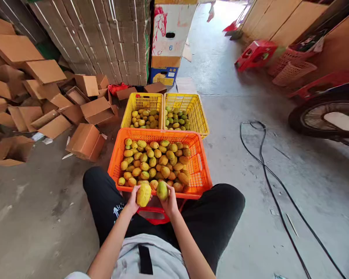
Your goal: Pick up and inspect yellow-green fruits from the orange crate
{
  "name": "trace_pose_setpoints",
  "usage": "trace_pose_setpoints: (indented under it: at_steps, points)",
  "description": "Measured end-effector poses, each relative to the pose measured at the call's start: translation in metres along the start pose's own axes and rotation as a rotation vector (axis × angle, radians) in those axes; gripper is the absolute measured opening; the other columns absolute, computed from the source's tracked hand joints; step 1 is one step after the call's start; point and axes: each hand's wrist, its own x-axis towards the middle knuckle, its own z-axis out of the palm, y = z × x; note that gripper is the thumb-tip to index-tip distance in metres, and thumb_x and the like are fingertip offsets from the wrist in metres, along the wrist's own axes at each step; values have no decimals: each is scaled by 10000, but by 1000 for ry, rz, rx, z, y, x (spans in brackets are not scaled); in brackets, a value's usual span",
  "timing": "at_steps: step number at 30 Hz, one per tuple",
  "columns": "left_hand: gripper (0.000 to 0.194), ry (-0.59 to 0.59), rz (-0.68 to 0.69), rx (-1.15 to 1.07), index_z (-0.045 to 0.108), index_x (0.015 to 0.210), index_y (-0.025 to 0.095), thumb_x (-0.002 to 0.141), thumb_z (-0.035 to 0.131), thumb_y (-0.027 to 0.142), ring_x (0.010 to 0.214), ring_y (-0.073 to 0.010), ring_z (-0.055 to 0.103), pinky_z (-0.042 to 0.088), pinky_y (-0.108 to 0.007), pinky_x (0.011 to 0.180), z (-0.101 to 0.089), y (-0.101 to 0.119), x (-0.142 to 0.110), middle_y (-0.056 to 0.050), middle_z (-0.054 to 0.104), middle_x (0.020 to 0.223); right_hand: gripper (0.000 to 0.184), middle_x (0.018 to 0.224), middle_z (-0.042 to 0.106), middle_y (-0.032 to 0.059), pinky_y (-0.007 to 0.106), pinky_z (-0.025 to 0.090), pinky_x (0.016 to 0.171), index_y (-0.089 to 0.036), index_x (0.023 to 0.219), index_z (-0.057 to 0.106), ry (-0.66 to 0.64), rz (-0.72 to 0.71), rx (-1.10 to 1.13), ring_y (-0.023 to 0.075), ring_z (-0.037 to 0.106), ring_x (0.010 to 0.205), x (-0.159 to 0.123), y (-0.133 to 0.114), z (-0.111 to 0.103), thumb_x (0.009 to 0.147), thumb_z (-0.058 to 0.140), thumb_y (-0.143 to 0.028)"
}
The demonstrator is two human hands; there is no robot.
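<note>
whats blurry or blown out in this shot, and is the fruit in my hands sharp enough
Head view: doorway blown out white at the top; red stool smeared at upper right; wheel looks stretched near the right edge; yellow fruit in left hand and green fruit in right hand fairly clear.
</note>
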Motion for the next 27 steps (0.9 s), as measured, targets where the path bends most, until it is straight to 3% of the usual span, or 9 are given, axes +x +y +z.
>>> trace_pose_setpoints:
  at_steps: [3,7,10,13,16,20,22,27]
  points:
    - [404,43,-28,32,663,1172,48,1048,421,347,637,-252,753,616,-346,580,0,2,2,-136,761,757,403,843,769,3,306,603,658,-253,882,695,-21,-21,-8,202,719,749,1,4,2,637,864,-524]
    - [286,26,64,105,628,1123,126,934,711,323,623,-218,742,613,-315,594,-2,0,2,-87,753,782,436,905,765,-4,286,582,632,-259,948,689,-32,-32,-67,199,724,784,-3,1,0,645,910,-483]
    - [522,-34,145,147,581,1113,184,735,926,287,657,-217,753,616,-308,613,-4,-4,2,-64,760,840,508,897,754,1,264,526,549,-265,1007,682,-18,-19,-122,200,715,749,-4,-2,-2,620,944,-464]
    - [638,-64,155,163,565,1072,191,619,999,300,681,-228,760,622,-313,629,-6,-8,3,-66,758,843,536,857,739,4,264,506,536,-253,986,673,10,-19,-133,187,689,701,-1,0,-3,584,968,-450]
    - [603,-28,164,133,587,1090,183,645,978,294,681,-217,759,623,-300,632,-6,-8,7,-64,762,834,519,824,734,-13,260,517,571,-245,926,675,50,-48,-154,167,667,694,3,5,-3,546,985,-412]
    - [435,96,144,72,653,1151,138,803,848,312,672,-199,760,620,-276,613,-6,-5,11,-77,775,835,495,856,761,-17,265,553,649,-241,927,700,69,-75,-138,176,696,766,3,5,-2,552,971,-419]
    - [339,95,117,51,687,1107,88,902,726,355,655,-201,756,620,-277,600,-5,-2,11,-110,778,818,487,862,770,-5,276,560,649,-229,930,705,50,-62,-109,189,712,769,0,2,-1,574,949,-454]
    - [398,40,91,11,719,1090,53,1007,516,384,637,-215,753,596,-275,547,-3,1,8,-151,788,800,421,819,775,4,330,594,647,-224,914,684,53,15,-87,227,742,716,-5,-4,3,637,863,-485]
